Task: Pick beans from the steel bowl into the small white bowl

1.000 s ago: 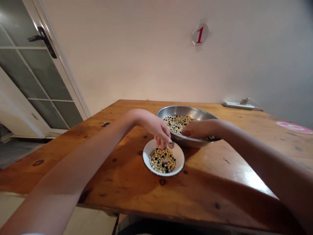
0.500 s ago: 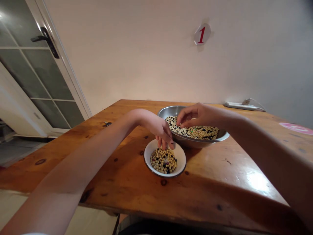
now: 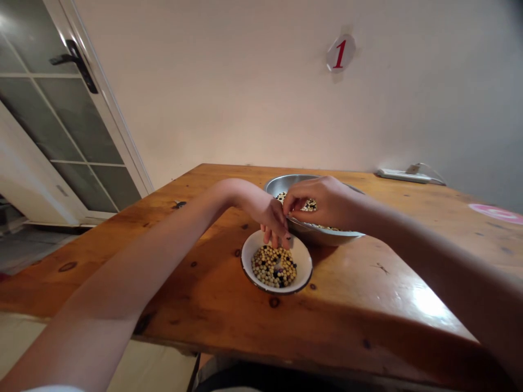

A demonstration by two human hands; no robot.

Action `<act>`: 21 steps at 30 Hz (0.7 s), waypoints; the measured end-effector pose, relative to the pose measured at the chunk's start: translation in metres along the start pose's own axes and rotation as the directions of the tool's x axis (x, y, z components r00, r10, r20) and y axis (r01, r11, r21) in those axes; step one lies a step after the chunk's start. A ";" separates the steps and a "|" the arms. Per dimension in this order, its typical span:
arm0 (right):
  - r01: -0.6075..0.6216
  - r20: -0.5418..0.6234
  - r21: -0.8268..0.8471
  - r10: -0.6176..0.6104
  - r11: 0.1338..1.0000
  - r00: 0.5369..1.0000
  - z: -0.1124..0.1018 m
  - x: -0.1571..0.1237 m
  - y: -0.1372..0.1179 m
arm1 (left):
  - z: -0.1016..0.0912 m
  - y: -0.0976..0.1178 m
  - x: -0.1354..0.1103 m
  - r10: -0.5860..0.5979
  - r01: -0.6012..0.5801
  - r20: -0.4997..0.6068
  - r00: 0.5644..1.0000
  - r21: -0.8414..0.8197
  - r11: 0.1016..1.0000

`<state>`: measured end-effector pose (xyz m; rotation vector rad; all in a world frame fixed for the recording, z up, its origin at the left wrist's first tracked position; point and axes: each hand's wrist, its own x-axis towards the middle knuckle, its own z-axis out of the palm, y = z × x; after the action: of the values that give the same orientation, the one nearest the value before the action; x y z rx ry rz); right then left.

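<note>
A small white bowl with a dark rim sits on the wooden table, filled with pale beans and a few dark ones. Behind it stands a wide steel basin of mixed pale and dark beans. My left hand rests on the white bowl's far rim, fingers curled downward. My right hand hovers over the near edge of the basin, thumb and fingers pinched together; what they hold is too small to see. The two hands nearly touch.
A white power strip with a cable lies at the back right of the table by the wall. A pink round sticker is at the far right edge. A glazed door stands to the left. A paper "1" hangs on the wall.
My right hand lifted out of the basin's beans and drew left toward my left hand, fingers pinched. The left hand stayed on the white bowl's rim.
</note>
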<state>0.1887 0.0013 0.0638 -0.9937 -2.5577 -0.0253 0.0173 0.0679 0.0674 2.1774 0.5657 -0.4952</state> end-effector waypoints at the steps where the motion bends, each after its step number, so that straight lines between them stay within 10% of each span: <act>1: 0.029 -0.019 -0.007 -0.029 1.000 0.999 0.001 0.000 -0.002 | 0.000 -0.001 0.001 0.005 -0.005 0.002 1.000 0.013 1.000; 21: 0.309 -0.108 -0.052 -0.313 0.950 0.944 0.008 -0.002 0.007 | -0.002 -0.005 0.001 0.094 -0.094 0.077 0.993 -0.009 0.996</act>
<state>0.1916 0.0069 0.0550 -0.5711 -2.5866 -0.2083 0.0158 0.0723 0.0651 2.1581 0.4202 -0.5242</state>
